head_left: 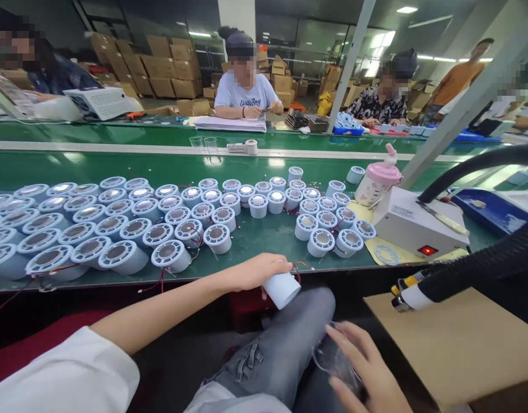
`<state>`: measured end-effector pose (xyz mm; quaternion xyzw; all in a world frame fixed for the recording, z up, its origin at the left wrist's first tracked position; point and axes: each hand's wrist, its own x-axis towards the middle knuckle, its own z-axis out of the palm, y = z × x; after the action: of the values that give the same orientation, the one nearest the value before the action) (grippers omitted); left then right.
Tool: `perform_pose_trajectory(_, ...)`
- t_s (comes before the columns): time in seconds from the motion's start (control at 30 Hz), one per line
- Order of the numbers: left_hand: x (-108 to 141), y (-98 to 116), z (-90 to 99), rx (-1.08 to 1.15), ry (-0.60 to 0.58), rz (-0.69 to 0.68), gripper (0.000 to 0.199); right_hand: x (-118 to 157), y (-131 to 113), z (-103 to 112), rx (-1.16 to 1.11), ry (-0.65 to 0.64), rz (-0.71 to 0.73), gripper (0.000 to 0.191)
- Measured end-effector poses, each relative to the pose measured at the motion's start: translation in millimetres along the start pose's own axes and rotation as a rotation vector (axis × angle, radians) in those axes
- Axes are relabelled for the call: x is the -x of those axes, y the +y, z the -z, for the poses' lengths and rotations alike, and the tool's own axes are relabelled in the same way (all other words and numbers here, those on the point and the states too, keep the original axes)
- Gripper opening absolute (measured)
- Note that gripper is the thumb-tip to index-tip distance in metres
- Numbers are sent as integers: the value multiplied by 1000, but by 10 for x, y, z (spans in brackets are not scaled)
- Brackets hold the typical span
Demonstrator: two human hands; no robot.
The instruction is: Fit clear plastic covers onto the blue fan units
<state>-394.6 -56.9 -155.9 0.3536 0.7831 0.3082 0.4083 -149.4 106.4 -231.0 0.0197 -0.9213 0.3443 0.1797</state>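
My left hand [264,272] is wrapped round a light blue cylindrical housing [283,291], held tilted over my knee just off the bench edge. Thin red and dark wires [298,268] stick out beside it. Low on the right, my right hand [369,367] has its fingers curved round a clear plastic cup [332,355] above my lap. Part of the cup is hidden by the fingers. Rows of similar blue housings [171,255] with ringed, slotted tops stand on the green bench [259,244], several with loose wires.
A grey box with a lit red switch [418,221] stands at right, near a pink-lidded cup [378,180]. A black flexible hose [461,275] reaches in above a cardboard box [457,344]. Clear cups [211,146] stand farther back. Co-workers [246,92] sit across the bench.
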Motion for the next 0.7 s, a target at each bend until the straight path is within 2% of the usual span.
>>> perform_pose_trajectory(0.07,-35,-44,-186,229,-206,35,49,-175,-144,-114,149,29,118,53)
perform_pose_trajectory(0.17,-127,-154,-434,470,-429,128,52,-402,-264,-144,280,98,139,50)
perform_pose_trajectory(0.3,-229,-258,-529,629,-600,204,48,-400,-205,-29,156,49,60,50)
perform_pose_trajectory(0.37,-254,-267,-518,662,-647,210,45,-313,-157,2,145,48,30,46)
perform_pose_trajectory(0.43,-273,-261,-524,666,-671,201,44,-240,-144,-5,230,28,57,42)
perform_pose_trajectory(0.57,-309,-217,-611,554,-670,163,37,-233,-212,-61,381,24,102,45)
perform_pose_trajectory(0.7,-253,-92,-654,330,-577,28,26,-321,-236,-71,479,18,-67,48)
